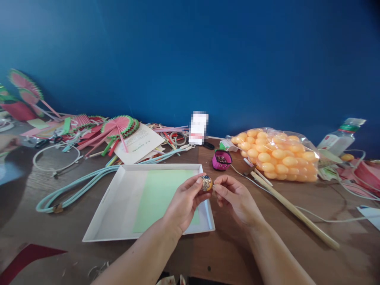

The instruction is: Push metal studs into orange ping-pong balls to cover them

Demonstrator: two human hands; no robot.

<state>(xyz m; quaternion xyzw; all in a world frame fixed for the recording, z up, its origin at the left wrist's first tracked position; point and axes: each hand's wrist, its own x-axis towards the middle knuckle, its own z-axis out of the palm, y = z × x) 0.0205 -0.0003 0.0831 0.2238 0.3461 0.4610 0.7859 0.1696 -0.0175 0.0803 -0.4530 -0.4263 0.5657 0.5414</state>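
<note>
My left hand (185,200) grips an orange egg (207,183) between thumb and fingers. Dark and silvery small pieces cover the egg's left part, while bare orange shows towards its right end. At that right end my right hand (234,196) is closed in a pinch, its fingertips at the egg. Whatever tiny thing lies in the pinch is too small to name. Both hands are above the right side of a shallow white tray (109,221) with a light green sheet (154,206) in it. Just beyond them stands a small purple container (219,163) with small dark bits inside.
A clear bag of orange eggs (282,156) lies at the back right, near a wooden stick (299,213) and a tilted bottle (338,138). Watermelon-patterned paper fans (118,128), printed paper (142,144) and pale blue cords (77,178) crowd the left. Behind rises a blue wall (190,59).
</note>
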